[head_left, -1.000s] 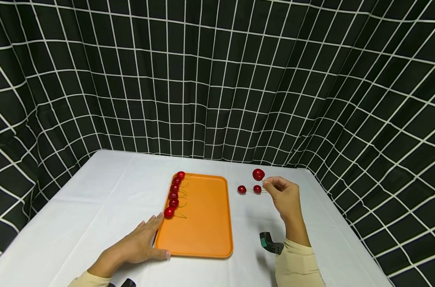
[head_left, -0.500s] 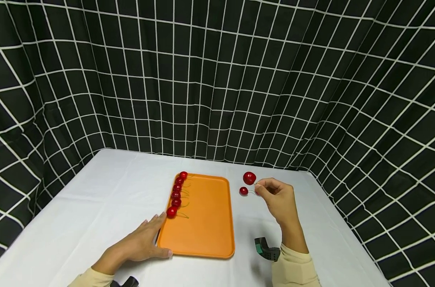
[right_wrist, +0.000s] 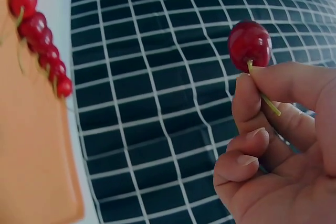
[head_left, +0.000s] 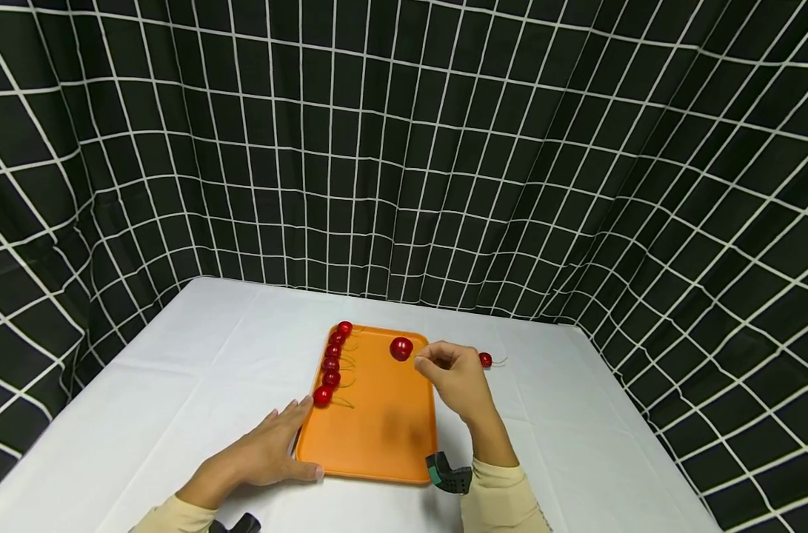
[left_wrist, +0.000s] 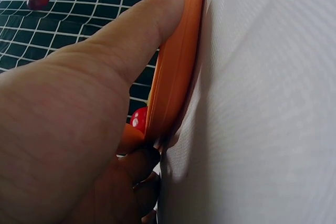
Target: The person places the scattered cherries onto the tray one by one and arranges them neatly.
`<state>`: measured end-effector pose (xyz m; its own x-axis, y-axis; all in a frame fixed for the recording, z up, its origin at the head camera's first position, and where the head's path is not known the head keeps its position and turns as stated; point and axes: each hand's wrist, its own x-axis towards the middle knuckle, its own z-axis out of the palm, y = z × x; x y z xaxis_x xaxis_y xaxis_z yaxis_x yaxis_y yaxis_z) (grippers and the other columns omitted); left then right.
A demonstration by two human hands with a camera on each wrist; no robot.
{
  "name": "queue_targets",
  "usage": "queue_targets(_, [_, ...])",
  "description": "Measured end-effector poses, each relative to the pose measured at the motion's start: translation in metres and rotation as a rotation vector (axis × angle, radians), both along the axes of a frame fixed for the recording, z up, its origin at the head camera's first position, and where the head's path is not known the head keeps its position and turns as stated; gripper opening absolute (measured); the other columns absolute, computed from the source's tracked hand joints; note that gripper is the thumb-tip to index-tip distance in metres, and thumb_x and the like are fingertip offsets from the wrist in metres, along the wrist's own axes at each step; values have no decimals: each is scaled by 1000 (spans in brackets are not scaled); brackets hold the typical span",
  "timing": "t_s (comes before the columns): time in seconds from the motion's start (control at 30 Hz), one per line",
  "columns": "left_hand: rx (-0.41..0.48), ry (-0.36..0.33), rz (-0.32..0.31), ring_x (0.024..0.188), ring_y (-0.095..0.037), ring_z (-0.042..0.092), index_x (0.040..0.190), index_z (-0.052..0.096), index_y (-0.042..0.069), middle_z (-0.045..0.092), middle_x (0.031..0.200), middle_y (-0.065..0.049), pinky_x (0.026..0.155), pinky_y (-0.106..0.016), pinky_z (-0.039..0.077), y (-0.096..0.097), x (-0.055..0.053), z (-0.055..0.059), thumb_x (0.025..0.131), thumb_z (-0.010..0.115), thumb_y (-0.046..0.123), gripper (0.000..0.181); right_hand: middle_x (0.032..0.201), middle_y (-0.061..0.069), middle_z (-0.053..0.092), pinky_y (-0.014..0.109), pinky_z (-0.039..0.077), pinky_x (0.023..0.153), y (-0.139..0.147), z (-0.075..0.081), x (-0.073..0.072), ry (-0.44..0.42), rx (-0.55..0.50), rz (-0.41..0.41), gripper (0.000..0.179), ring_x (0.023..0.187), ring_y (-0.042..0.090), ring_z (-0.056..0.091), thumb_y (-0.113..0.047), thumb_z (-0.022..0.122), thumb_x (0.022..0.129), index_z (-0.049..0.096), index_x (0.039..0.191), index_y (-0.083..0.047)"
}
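1. The right hand [head_left: 453, 374] pinches the stem of 1 cherry [head_left: 401, 348] between thumb and fingertips [right_wrist: 247, 98], holding it in the air over the far right part of the orange tray [head_left: 384, 437].
2. The left hand [head_left: 270, 451] lies flat with fingers relaxed, thumb [left_wrist: 136, 40] pressed along the tray's near left rim.
3. 1 row of 5 cherries [head_left: 332, 363] lines the tray's left edge, stems pointing right.
4. 1 loose cherry [head_left: 486, 360] lies on the white table [head_left: 577, 444], just beyond the right hand.
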<state>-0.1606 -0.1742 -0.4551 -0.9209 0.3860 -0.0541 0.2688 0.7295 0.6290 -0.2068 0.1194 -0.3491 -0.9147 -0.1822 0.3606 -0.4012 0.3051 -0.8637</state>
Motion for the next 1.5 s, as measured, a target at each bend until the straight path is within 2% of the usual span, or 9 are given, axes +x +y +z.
queue_targets(0.33, [-27, 23, 2, 142, -38, 16, 150, 24, -4, 22, 155, -19, 114, -54, 6, 1, -5, 2, 67, 75, 66, 120, 73, 2, 64, 22, 38, 51, -32, -29, -14, -89, 83, 97, 5, 60, 14, 47, -3, 69, 87, 70, 82, -3])
queue_targets(0.57, [-23, 15, 1, 142, -38, 16, 150, 24, -3, 23, 155, -19, 114, -54, 6, 1, -6, 3, 67, 76, 65, 119, 69, 0, 62, 23, 41, 52, -57, -50, -20, -175, 243, 173, 9, 61, 12, 49, -4, 70, 86, 70, 77, -5])
queue_targets(0.67, [-19, 18, -1, 142, -38, 16, 150, 25, -4, 23, 155, -19, 114, -54, 6, 1, -6, 3, 67, 76, 64, 119, 67, -3, 61, 22, 41, 52, -66, -55, -21, -200, 324, 182, 12, 61, 11, 49, -3, 70, 85, 70, 73, -7])
queue_targets(0.83, [-4, 3, 6, 142, -39, 15, 150, 23, -4, 22, 155, -20, 114, -55, 4, 0, -7, 1, 67, 78, 63, 120, 66, -3, 60, 21, 40, 49, -79, -62, -22, -262, 404, 209, 14, 57, 11, 48, -3, 71, 85, 69, 72, -8])
queue_targets(1.1, [7, -18, 15, 142, -39, 14, 150, 24, -4, 23, 155, -18, 114, -54, 4, -2, -8, 0, 66, 79, 61, 119, 66, -4, 59, 21, 40, 47, -91, -69, -23, -280, 468, 217, 11, 57, 10, 48, -4, 74, 82, 70, 73, -8])
queue_targets(1.33, [35, -27, 23, 142, -39, 15, 150, 25, -5, 24, 154, -20, 114, -54, 4, -1, -7, -2, 66, 81, 59, 119, 58, -1, 61, 21, 36, 44, -97, -76, -21, -333, 478, 212, 17, 49, 11, 47, -3, 75, 82, 68, 68, -9])
queue_targets(1.5, [53, -19, 31, 142, -39, 16, 149, 26, -5, 26, 153, -21, 114, -54, 5, 0, -5, -2, 65, 83, 58, 120, 53, -2, 60, 21, 35, 43, -99, -80, -20, -315, 484, 199, 19, 46, 10, 47, -3, 75, 81, 69, 66, -11])
